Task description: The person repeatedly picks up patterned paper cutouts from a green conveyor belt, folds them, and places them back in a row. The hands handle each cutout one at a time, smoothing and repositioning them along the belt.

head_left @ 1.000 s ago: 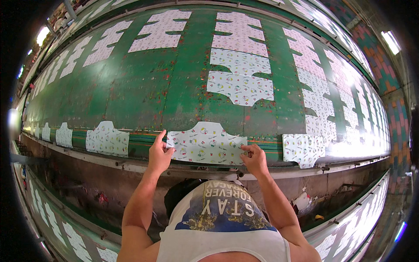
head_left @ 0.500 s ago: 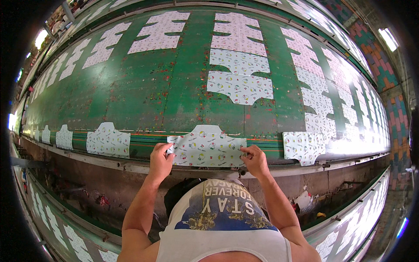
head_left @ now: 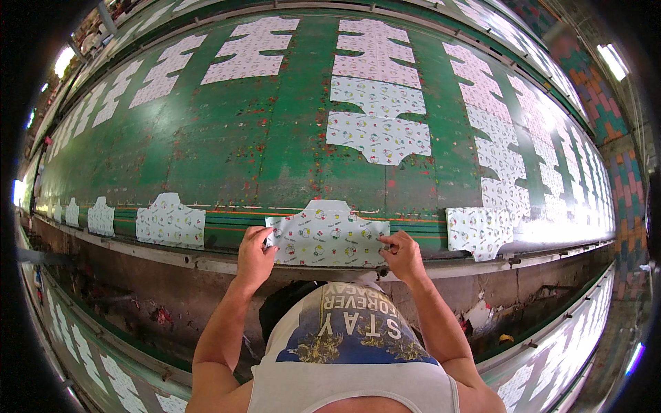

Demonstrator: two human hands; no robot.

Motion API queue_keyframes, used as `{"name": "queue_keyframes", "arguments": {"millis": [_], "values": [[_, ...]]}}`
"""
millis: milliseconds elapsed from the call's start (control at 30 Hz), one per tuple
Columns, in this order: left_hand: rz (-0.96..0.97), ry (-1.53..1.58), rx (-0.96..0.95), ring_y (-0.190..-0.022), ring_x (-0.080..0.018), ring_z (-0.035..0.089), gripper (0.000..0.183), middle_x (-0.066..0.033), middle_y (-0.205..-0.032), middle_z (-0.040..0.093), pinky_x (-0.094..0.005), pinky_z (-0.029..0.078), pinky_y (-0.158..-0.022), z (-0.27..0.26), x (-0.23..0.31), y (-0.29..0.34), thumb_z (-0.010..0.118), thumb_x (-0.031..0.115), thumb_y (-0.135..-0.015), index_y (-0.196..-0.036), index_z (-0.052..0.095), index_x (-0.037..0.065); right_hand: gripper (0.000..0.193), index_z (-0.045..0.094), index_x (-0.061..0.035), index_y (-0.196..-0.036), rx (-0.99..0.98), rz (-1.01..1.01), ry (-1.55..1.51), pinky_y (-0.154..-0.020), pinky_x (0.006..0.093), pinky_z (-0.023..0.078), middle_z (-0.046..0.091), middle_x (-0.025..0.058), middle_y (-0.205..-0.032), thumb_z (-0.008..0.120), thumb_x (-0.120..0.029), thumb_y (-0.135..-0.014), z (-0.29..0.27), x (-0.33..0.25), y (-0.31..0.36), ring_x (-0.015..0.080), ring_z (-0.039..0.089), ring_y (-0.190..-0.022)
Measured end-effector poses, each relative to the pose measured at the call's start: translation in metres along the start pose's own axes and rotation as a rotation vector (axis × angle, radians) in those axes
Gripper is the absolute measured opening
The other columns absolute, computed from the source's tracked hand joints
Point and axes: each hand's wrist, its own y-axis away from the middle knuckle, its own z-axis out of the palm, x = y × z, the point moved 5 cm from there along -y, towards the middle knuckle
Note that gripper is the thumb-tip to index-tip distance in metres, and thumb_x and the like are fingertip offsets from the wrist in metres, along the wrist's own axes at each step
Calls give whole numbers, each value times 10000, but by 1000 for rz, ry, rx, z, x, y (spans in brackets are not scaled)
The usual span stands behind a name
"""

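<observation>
Patterned white panel (head_left: 327, 234) eases toward the body as the left hand (head_left: 256, 258) tucks in

It's a small slide, that one, just a shade closer than in the earlier frame, and the left forefinger, stretched out a second ago, is now curled back onto the panel's edge. Look at the grip: left hand pinching the left end, right hand (head_left: 404, 256) pinching the right, the two well apart with the panel between them. We're at the near edge of the green bench (head_left: 227, 148), directly in front of the body.

How far along? Plenty looks done: a panel to the left (head_left: 171, 221), a panel to the right (head_left: 480, 233) and a column of pieces (head_left: 379, 138) straight ahead all lie on the bench. This one, I'd judge, is unfinished, not yet released at either end; whether it's pressed flat, I can't tell.

And the bearing: long axis running left to right across the body, narrower tab pointing away to the far side, long straight edge facing the wearer.
</observation>
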Motion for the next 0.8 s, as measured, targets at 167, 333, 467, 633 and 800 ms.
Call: {"name": "queue_keyframes", "arguments": {"millis": [167,333,467,633,800], "values": [[6,-39,-27,-1044,-308,740,530,-168,-1350,649,-369,644,-816,-2,5,1,866,-68,-846,-1352,713,-27,370,838,-38,-1203,13,-30,7,-773,340,577,710,104,-1061,865,7,-837,1,0,3,203,677,-841],[12,-35,-30,-1071,-316,737,530,-169,-1363,643,-369,652,-820,-1,4,2,863,-71,-851,-1356,709,-30,371,836,-27,-1201,9,-28,17,-775,350,581,712,114,-1067,861,2,-832,2,0,5,223,682,-831],[65,-25,8,-928,-261,703,561,-159,-1352,654,-355,614,-769,-1,4,3,877,-80,-828,-1360,708,-24,375,834,-22,-1205,0,-40,34,-778,353,584,710,119,-1065,862,-2,-832,1,-1,6,231,686,-830],[15,-41,-40,-1122,-326,734,548,-169,-1389,632,-368,661,-837,0,3,4,867,-65,-853,-1372,696,-32,395,829,-22,-1227,9,-15,30,-789,376,587,704,136,-1091,870,-14,-834,1,-4,7,257,696,-840],[20,-17,-33,-1108,-322,736,556,-172,-1394,628,-366,656,-822,0,4,5,871,-56,-852,-1377,689,-35,427,819,-22,-1262,83,-24,46,-786,394,587,692,143,-1097,862,-8,-838,-2,-8,8,261,692,-821]]}}
